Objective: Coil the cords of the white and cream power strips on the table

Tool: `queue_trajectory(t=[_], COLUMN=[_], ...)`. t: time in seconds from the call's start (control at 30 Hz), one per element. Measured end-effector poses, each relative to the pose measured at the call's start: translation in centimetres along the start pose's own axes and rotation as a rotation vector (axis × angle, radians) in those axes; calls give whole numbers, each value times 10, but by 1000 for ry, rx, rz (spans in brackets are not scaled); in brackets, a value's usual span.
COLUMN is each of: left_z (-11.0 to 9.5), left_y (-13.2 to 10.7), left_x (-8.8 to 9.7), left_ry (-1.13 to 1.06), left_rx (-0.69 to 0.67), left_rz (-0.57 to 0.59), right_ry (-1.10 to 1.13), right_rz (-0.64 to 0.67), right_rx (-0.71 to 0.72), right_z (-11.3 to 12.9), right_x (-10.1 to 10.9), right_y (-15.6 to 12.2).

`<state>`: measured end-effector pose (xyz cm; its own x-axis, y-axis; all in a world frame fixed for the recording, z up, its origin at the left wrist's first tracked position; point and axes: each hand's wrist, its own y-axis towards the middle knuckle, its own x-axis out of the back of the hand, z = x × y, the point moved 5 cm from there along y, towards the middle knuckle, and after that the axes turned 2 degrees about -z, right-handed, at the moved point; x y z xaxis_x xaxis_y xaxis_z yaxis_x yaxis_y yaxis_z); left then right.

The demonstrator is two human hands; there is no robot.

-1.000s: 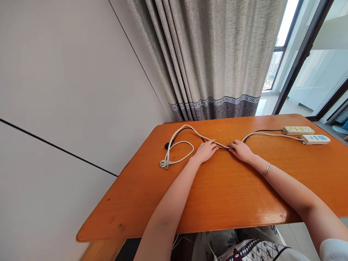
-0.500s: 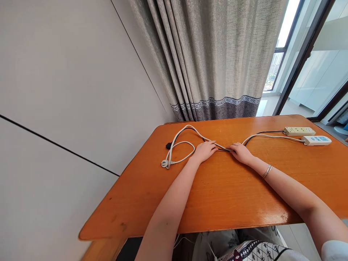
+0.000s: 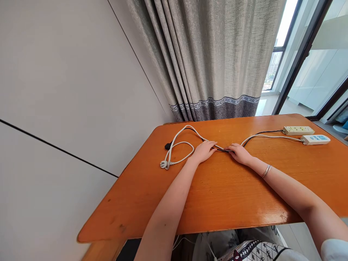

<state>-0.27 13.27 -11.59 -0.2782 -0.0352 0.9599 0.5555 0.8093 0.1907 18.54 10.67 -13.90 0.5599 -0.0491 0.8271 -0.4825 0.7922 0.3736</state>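
A white cord (image 3: 187,126) and a thinner black cord (image 3: 269,131) run side by side across the wooden table (image 3: 223,195). My left hand (image 3: 204,151) lies over both, its fingers closed around them. A short way to the right, my right hand (image 3: 240,153) grips the same pair, thumb and fingers together. Between the hands the cords lie close together. Left of them the white cord loops round to a white plug (image 3: 163,164), near a black plug (image 3: 168,146). At the right end lie a cream power strip (image 3: 298,130) and a white power strip (image 3: 315,140).
A pale wall (image 3: 67,90) borders the table's left side. Behind the far edge hangs a grey curtain (image 3: 217,54), with a dark-framed glass door (image 3: 304,58) to its right. White wires (image 3: 185,239) hang below the near edge.
Almost nothing differs. The view has shifted very slightly; both hands stay on the cords in the same places.
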Motion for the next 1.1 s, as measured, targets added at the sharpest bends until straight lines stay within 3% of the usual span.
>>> queue_trajectory(t=[0.4, 0.6, 0.93, 1.1], left_z=[-6, -7, -9, -8], left_y=[1, 1, -2, -4], left_x=[10, 8, 11, 11], left_ry=[65, 76, 55, 26], left_rx=[-76, -55, -18, 22], left_rz=[-62, -21, 0, 11], right_ry=[176, 102, -24, 51], right_rz=[-21, 66, 69, 71], right_rx=[126, 182, 75, 57], right_z=[32, 45, 29, 27], right_x=[0, 2, 4, 5], right_y=[-4, -6, -3, -4])
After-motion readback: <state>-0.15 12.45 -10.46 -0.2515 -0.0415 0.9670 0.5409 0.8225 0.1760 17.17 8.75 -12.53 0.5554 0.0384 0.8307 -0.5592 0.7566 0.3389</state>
